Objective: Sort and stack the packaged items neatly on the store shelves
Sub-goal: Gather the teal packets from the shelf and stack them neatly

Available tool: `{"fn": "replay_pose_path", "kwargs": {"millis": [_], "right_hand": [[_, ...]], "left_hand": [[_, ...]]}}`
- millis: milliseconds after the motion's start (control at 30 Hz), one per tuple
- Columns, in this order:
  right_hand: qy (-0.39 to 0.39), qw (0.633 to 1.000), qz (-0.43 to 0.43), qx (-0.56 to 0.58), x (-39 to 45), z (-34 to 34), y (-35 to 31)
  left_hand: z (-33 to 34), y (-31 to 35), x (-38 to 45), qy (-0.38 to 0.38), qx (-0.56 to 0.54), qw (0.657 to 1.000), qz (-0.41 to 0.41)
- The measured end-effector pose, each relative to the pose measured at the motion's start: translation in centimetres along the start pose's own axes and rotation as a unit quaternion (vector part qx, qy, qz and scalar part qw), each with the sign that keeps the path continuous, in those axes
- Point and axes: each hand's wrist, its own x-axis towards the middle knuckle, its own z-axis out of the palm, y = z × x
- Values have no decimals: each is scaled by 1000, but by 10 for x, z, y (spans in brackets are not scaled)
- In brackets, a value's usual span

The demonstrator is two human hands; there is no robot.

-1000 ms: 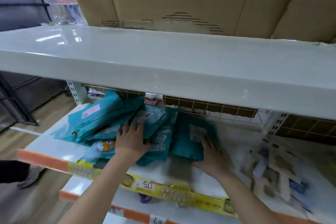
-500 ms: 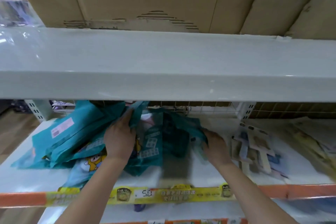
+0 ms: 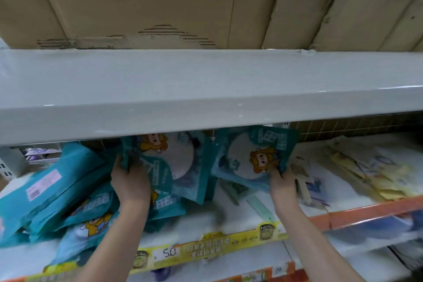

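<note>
Teal packets with a cartoon figure and a round white window lie on the white middle shelf (image 3: pixel 229 220). My left hand (image 3: pixel 130 181) grips a bunch of these packets (image 3: pixel 174 158) by their lower left edge and holds them upright. My right hand (image 3: pixel 282 182) pinches the lower right corner of one more teal packet (image 3: pixel 249 155), also raised and facing me. A loose heap of teal packets (image 3: pixel 52 192) slumps at the left of the shelf, some flat, some tilted. The tops of the held packets are hidden behind the upper shelf.
The thick grey upper shelf (image 3: pixel 206 89) hangs low over the hands, with cardboard boxes (image 3: pixel 160 2) on it. Flat pale packages (image 3: pixel 357 174) and carded items (image 3: pixel 304 181) lie at the right. A yellow price strip (image 3: pixel 206 247) marked 5.0 runs along the shelf's front edge.
Both hands have lifted teal packets off the shelf and turned them upright, fronts facing me. The camera has tilted up and moved closer.
</note>
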Motion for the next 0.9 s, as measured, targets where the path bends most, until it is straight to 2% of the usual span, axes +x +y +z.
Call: {"fn": "replay_pose_path", "kwargs": {"millis": [133, 267, 367, 533, 733, 900], "right_hand": [[0, 1000, 9, -15, -15, -23, 14], [-31, 999, 1, -29, -22, -50, 16], [-27, 999, 3, -29, -21, -75, 18], [-3, 999, 28, -34, -8, -132, 15], [26, 999, 4, -36, 17, -232, 8], [33, 999, 18, -38, 40, -312, 9]], "left_hand": [[7, -18, -15, 5, 21, 997, -76], [21, -23, -37, -3, -10, 991, -133], [33, -29, -60, -13, -35, 987, -157], [70, -30, -114, 1, -65, 986, -154], [123, -16, -201, -11, -101, 984, -148], [166, -16, -268, -20, -130, 973, -188]]}}
